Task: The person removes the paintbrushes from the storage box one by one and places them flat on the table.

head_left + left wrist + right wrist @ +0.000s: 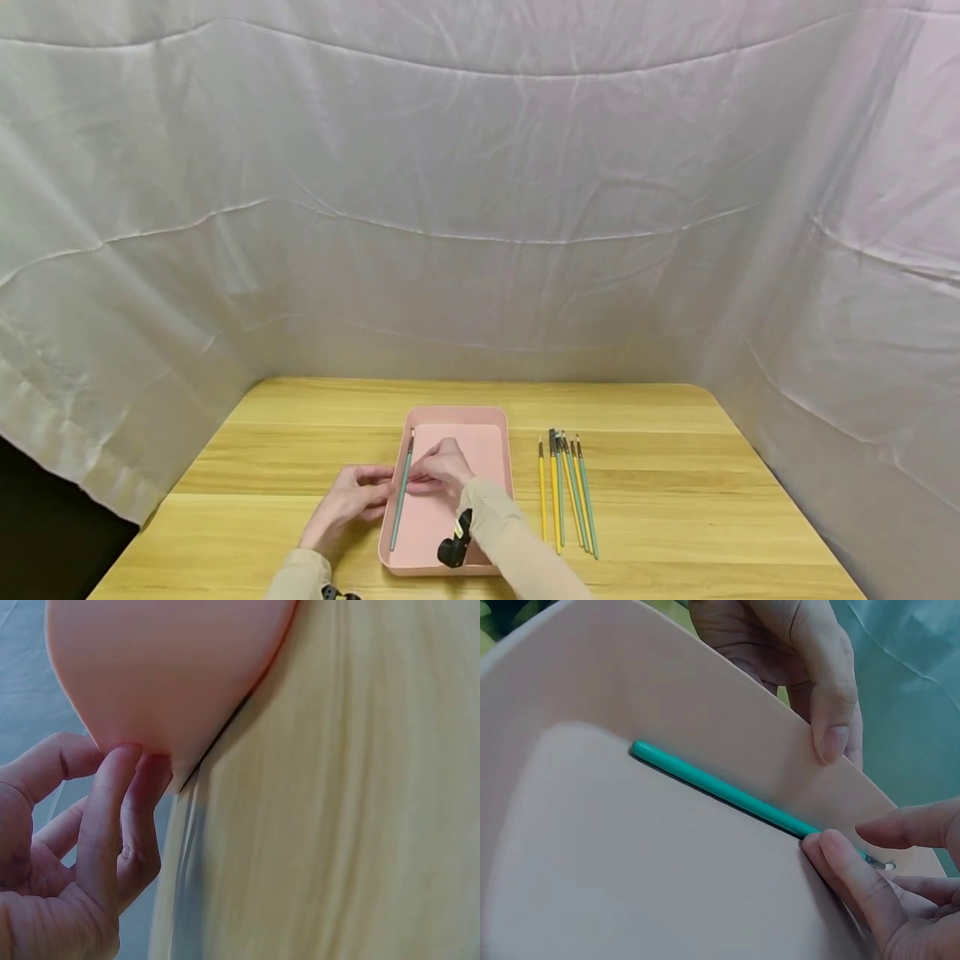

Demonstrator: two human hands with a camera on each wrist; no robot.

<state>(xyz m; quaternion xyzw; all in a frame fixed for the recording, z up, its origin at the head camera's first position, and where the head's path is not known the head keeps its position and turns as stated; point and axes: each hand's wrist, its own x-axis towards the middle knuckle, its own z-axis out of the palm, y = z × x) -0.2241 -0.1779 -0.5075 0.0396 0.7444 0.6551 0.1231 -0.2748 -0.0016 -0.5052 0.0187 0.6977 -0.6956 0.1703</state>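
A pink tray lies on the table, a green-handled paintbrush along its left inner wall. My left hand holds that wall: the thumb reaches over the rim and the other fingers stay outside. In the left wrist view, its fingertips meet the pink tray wall. My right hand is inside the tray, beside the brush. Two of its fingertips touch the green handle near its metal end, while another finger extends on the wall side, apart from the handle.
Several paintbrushes with yellow and green handles lie side by side to the right of the tray. The wooden table is enclosed by grey cloth at the back and sides.
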